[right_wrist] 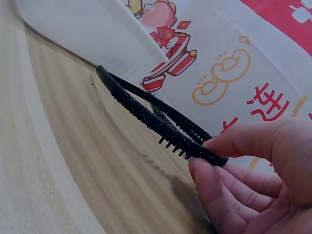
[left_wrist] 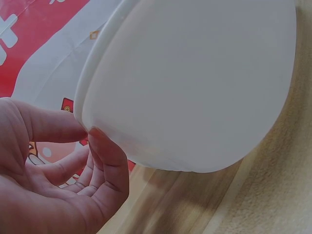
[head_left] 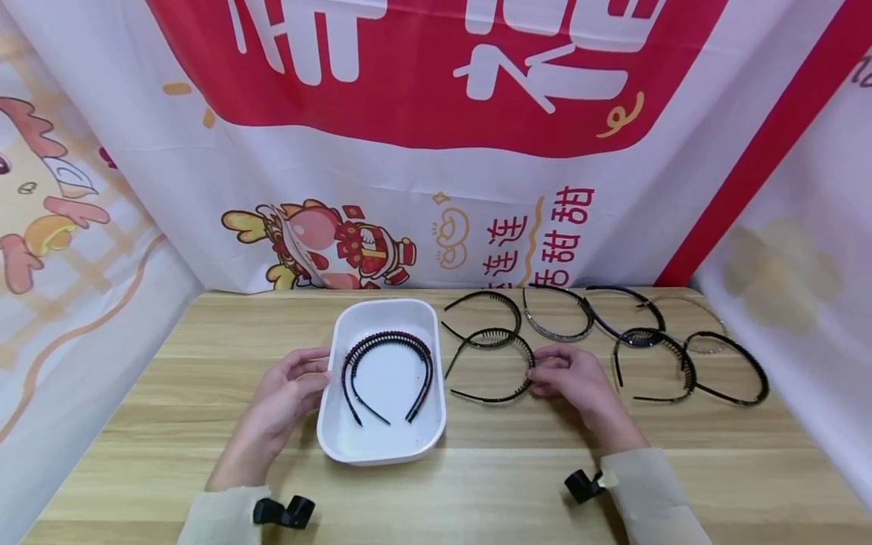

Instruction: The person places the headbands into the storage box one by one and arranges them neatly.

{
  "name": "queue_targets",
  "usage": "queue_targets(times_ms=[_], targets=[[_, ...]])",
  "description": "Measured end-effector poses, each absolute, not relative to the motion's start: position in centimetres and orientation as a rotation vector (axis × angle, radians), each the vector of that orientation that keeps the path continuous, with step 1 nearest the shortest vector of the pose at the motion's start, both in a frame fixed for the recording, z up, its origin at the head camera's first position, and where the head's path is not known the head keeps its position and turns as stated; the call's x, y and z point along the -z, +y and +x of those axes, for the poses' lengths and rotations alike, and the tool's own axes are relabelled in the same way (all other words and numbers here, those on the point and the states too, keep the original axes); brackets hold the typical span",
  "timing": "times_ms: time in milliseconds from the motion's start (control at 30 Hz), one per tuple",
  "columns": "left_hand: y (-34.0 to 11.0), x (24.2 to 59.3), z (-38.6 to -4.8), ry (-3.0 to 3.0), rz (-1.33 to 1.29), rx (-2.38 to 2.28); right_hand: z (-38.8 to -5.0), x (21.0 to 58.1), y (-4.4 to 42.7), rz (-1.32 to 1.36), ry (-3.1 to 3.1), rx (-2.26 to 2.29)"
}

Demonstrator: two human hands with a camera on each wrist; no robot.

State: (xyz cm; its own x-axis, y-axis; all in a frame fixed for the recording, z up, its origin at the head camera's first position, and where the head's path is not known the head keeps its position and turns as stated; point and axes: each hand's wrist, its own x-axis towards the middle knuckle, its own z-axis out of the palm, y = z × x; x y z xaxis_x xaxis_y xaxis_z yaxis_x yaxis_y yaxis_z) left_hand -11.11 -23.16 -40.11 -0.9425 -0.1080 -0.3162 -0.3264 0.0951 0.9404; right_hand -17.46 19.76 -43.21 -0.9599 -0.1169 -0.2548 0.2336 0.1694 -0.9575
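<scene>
My left hand (head_left: 294, 392) pinches the left rim of a white plastic tub (head_left: 381, 460) between thumb and fingers; the left wrist view shows the tub's outer wall (left_wrist: 195, 87) close up. Inside the tub lie black toothed headbands (head_left: 390, 337), nested together. To the right of the tub, my right hand (head_left: 568, 377) pinches the curved top of a black toothed headband (head_left: 526, 356), its two ends pointing toward the tub. In the right wrist view this headband (right_wrist: 156, 124) has a sparkling outer face and is raised off the table.
More headbands lie on the wooden table (head_left: 504, 484) at the right: a toothed one (head_left: 514, 306) behind the held one, a glittery one (head_left: 552, 333), a dark one (head_left: 627, 337), and several others overlapping at far right (head_left: 736, 397). A printed cloth (head_left: 409, 166) hangs behind the table.
</scene>
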Motion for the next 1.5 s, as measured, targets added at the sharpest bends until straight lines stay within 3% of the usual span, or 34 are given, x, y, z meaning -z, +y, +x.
queue_targets(times_ms=[1500], targets=[[-23.2, 40.0, -11.1, 2.165, -0.462, -1.937, -17.7, 42.2, 20.1, 0.238, 2.101, 1.965]])
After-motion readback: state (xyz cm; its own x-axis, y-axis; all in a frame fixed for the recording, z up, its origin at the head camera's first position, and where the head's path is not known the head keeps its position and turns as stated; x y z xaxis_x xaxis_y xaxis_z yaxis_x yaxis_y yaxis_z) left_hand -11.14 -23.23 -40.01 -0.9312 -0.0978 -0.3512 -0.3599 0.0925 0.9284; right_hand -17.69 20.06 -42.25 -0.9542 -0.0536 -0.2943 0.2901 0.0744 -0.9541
